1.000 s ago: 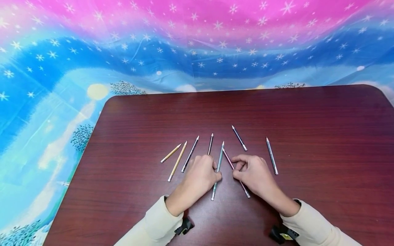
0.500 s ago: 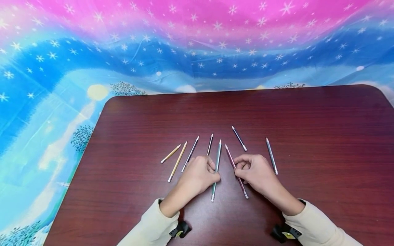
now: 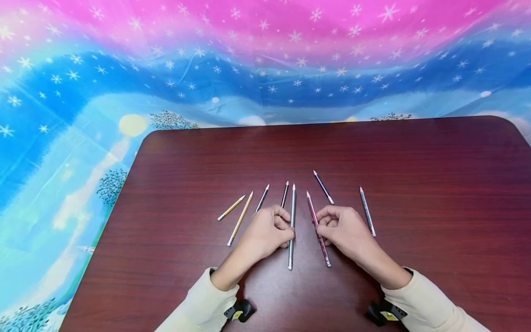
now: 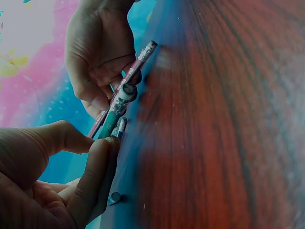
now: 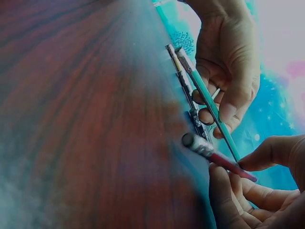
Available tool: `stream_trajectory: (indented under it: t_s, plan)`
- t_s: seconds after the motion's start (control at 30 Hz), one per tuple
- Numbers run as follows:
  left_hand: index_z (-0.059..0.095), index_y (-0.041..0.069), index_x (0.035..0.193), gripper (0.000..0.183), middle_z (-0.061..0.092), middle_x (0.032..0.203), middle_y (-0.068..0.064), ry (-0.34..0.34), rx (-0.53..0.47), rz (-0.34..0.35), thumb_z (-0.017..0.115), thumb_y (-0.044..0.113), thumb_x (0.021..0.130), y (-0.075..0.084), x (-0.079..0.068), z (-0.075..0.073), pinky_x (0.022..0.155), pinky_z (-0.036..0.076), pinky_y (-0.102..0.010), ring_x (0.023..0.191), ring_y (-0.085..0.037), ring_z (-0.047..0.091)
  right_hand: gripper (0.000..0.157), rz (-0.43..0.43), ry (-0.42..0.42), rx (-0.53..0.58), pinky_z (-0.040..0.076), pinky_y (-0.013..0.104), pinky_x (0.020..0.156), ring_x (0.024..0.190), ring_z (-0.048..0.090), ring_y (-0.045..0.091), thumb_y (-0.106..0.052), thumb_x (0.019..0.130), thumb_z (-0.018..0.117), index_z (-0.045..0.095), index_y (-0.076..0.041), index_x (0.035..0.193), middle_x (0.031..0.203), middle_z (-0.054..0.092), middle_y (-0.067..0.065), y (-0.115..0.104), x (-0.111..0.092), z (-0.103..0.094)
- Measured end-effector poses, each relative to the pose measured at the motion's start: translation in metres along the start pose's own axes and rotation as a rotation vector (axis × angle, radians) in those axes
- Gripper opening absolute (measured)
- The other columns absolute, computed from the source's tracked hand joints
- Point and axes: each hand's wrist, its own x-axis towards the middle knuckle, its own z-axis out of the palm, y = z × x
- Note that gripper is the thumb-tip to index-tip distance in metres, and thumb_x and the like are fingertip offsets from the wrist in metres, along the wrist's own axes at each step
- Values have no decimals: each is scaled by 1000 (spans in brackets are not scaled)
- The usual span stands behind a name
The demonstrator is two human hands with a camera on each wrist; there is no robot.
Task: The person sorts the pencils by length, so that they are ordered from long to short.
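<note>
My left hand (image 3: 267,233) pinches a green pencil (image 3: 292,203) between thumb and fingers, its point facing away from me and its eraser end toward me. A maroon pencil (image 3: 324,252) is pinched the same way in my right hand (image 3: 345,233), slanting slightly with its point to the left. Both pencils are lifted off the tabletop, as the wrist views show; the green pencil (image 5: 205,90) appears beyond the maroon pencil (image 5: 221,161) in the right wrist view. Under the left hand, the lower parts of a dark pencil (image 3: 262,197) and a black pencil (image 3: 285,194) are hidden.
Two yellow pencils, a shorter one (image 3: 231,207) and a longer one (image 3: 240,218), lie left of the left hand. A navy pencil (image 3: 323,186) lies beyond the right hand, and a grey-blue pencil (image 3: 367,212) to its right. A printed cloth (image 3: 265,55) hangs behind the brown table (image 3: 207,157).
The points of the green and maroon pencils, close together a second ago, have moved apart. The green pencil has swung nearly straight, and the left hand has shifted slightly left.
</note>
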Motion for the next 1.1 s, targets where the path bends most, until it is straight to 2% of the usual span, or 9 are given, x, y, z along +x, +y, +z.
stream_trajectory:
  t_s: [0.27, 0.47, 0.8, 1.1]
  plan:
    - [63, 1, 113, 30, 76, 80, -9, -11, -112, -10, 67, -3, 84, -1, 6, -8, 60, 62, -27, 58, -10, 67, 24, 16, -35, 101, 63, 30, 58, 65, 64, 5, 5, 85, 60, 68, 9, 108, 84, 71, 9, -7, 6, 2]
    - [62, -2, 117, 28, 75, 82, -13, -5, -186, -11, 65, -4, 90, -1, 9, -22, 64, 65, -32, 61, -12, 68, 27, 11, -69, 169, 64, 31, 60, 65, 65, 7, 5, 90, 61, 63, 11, 116, 87, 70, 12, -17, 18, 4]
    - [65, -3, 122, 30, 73, 82, -10, 53, -321, -65, 68, -6, 92, 0, 19, -57, 64, 65, -30, 66, -12, 67, 29, 29, -89, 260, 65, 33, 63, 68, 65, 10, 6, 93, 63, 58, 13, 121, 84, 67, 7, -38, 44, 7]
    - [61, -8, 128, 35, 73, 81, -5, 79, -375, -43, 64, -5, 94, -4, 33, -93, 66, 65, -28, 67, -11, 67, 29, 31, -101, 292, 64, 32, 63, 65, 64, 13, 8, 94, 62, 57, 13, 122, 83, 69, 8, -59, 69, 12]
